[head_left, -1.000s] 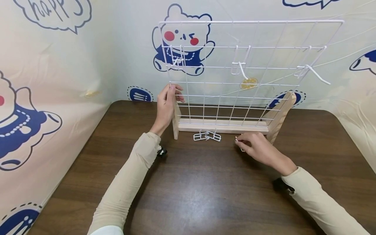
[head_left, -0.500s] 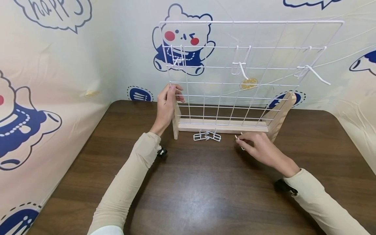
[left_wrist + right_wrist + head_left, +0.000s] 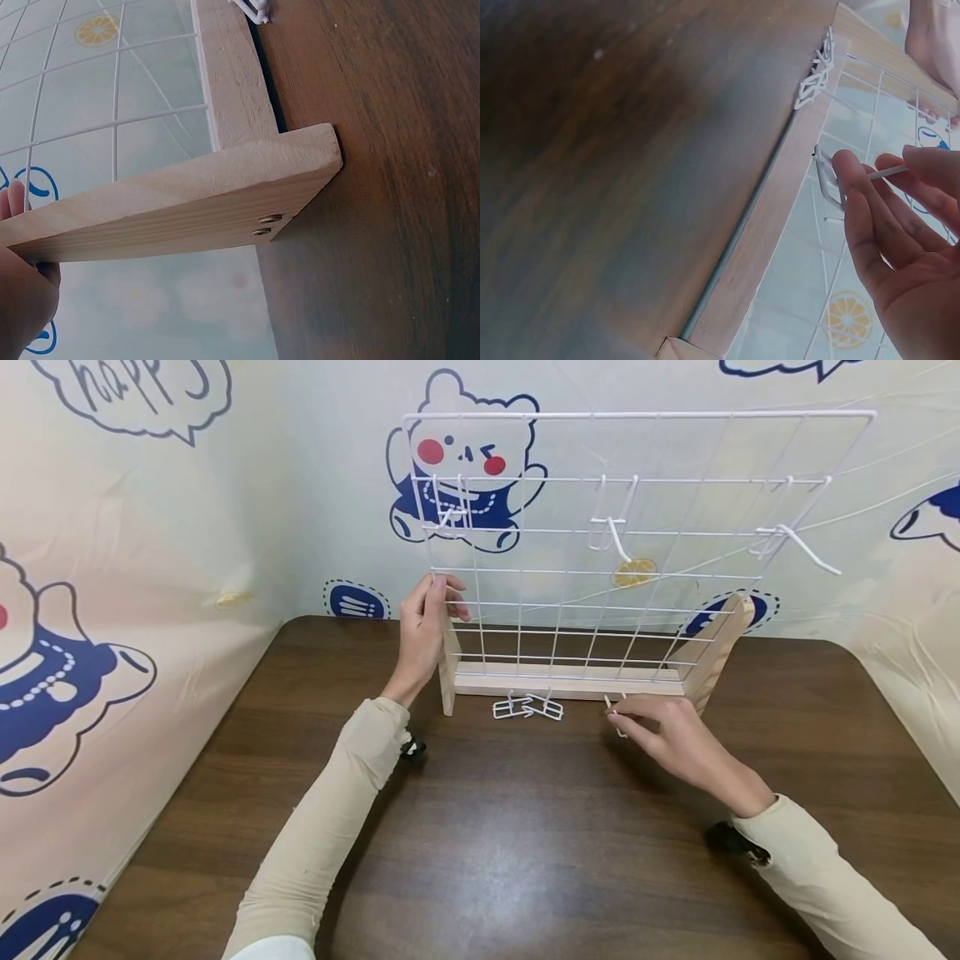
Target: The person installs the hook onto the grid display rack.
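My left hand [image 3: 422,631] grips the left wooden upright [image 3: 225,187] of a stand, thumb in front and fingertips behind by the white wire grid [image 3: 540,531]. In front of the stand's wooden base bar [image 3: 555,688], my right hand [image 3: 678,735] pinches a white wire display hook [image 3: 829,184] between thumb and fingers. Its two prong tips point up in the head view, and part of it is hidden by the fingers. Two more wire hooks [image 3: 550,706] lie overlapping on the table, left of the right hand.
Three white hooks hang from the upper part of the grid: left [image 3: 450,516], middle [image 3: 619,541] and right [image 3: 810,553]. The right wooden upright [image 3: 712,652] stands close behind the right hand. The brown table [image 3: 480,843] meets a cartoon-printed backdrop [image 3: 300,510] behind and at left.
The right hand has shifted slightly right and toward the stand, and its hook has turned so more of the prongs shows. The left hand keeps its hold on the upright.
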`<state>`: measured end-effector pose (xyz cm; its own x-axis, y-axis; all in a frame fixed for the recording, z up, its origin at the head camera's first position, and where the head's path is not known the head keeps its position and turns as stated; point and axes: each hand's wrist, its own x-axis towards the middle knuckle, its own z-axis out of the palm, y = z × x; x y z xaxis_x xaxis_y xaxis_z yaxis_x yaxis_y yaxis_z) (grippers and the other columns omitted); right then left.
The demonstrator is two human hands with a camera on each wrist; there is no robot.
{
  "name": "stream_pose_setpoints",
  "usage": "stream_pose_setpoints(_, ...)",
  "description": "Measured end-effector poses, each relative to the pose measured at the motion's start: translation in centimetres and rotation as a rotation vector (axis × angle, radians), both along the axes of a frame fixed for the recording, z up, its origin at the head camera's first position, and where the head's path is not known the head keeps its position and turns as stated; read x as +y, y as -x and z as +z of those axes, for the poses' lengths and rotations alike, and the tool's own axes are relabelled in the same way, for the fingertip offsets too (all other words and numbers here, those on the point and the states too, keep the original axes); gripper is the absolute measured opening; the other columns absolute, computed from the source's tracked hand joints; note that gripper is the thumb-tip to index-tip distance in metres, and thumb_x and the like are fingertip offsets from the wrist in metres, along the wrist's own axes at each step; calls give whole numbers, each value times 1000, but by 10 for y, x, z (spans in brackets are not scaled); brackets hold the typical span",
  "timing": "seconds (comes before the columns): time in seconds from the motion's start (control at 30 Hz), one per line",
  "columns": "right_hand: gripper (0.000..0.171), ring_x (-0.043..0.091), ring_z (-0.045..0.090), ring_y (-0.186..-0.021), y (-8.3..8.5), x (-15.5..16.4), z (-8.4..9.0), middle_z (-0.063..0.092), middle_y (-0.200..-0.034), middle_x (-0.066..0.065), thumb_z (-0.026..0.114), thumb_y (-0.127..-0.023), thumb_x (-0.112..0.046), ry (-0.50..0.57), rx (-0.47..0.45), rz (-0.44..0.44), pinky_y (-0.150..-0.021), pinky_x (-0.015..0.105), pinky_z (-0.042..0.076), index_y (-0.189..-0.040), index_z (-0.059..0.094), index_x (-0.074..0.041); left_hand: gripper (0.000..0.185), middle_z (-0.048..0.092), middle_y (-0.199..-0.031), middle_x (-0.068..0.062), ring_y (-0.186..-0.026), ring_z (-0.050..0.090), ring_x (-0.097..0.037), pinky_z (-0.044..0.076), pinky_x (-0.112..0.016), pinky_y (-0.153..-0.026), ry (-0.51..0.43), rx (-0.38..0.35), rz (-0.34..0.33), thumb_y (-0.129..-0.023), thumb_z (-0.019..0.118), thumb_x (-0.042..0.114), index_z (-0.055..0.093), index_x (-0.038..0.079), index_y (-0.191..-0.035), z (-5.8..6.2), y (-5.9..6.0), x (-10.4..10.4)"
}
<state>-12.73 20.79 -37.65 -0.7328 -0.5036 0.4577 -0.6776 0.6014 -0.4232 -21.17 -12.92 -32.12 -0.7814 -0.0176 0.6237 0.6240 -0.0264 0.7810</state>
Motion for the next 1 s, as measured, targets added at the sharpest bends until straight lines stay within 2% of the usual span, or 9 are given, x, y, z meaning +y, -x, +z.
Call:
stream_pose_setpoints(0.13, 13, 9, 69, -93, -1, 2, 1, 75, -97, -5, 74, -89, -8, 10, 14, -5, -82, 23, 54, -99, 78, -16, 32, 64, -79, -10, -75, 57, -56, 57, -47, -72, 2, -4, 3, -107, 36, 12, 62, -6, -98, 0, 0, -1)
stream_pose_setpoints(0.2, 13, 9, 69, -94, -2, 3, 2, 75, -98, -5, 74, -89, -8, 19, 18, -10, -84, 20, 52, -99, 78, -16, 32, 64, -79, -8, -75, 57, -57, 57, -48, -72, 2, -4, 4, -107, 36, 12, 62, -5, -97, -1, 0, -1)
stream_pose_setpoints(0.27, 14, 10, 69, -95, -2, 4, 2, 75, -98, -5, 74, -89, -8, 28, 22, -12, -86, 15, 50, -99, 78, -16, 33, 64, -79, -10, -75, 56, -57, 57, -47, -72, 4, -5, 5, -107, 36, 13, 61, -8, -98, 0, 0, -1)
stream_pose_setpoints(0.47, 16, 13, 69, -97, -3, 6, 3, 75, -100, -2, 75, -87, -5, 54, 33, -18, -90, 7, 43, -100, 78, -15, 38, 60, -83, -29, -75, 55, -58, 57, -47, -71, 6, 0, 4, -107, 35, 13, 55, -19, -102, 0, 0, 0)
stream_pose_setpoints(0.57, 16, 14, 70, -97, -3, 7, 5, 75, -100, -1, 75, -87, -4, 64, 41, -22, -91, 5, 42, -99, 78, -14, 38, 60, -82, -29, -75, 55, -59, 57, -49, -72, 3, -2, 2, -107, 36, 13, 55, -19, -102, 1, 0, 0)
stream_pose_setpoints(0.77, 18, 19, 70, -98, -4, 8, 8, 75, -102, 3, 76, -85, -1, 90, 69, -27, -94, 5, 41, -101, 78, -10, 37, 62, -80, -19, -75, 55, -58, 57, -49, -72, 2, -3, 4, -107, 36, 13, 56, -17, -102, 0, 0, 0)
stream_pose_setpoints(0.87, 19, 18, 70, -97, -4, 9, 9, 75, -101, 2, 76, -84, 0, 105, 84, -31, -93, 5, 41, -100, 78, -10, 38, 61, -81, -24, -75, 56, -57, 57, -50, -72, 1, -4, 5, -107, 36, 13, 56, -18, -102, 0, 0, 0)
stream_pose_setpoints(1.0, 22, 14, 70, -94, -4, 10, 12, 75, -98, 0, 77, -82, 2, 136, 107, -28, -91, 6, 43, -98, 78, -13, 36, 60, -82, -30, -75, 56, -56, 57, -49, -71, -4, -6, 8, -107, 36, 13, 58, -13, -99, 0, 1, 1)
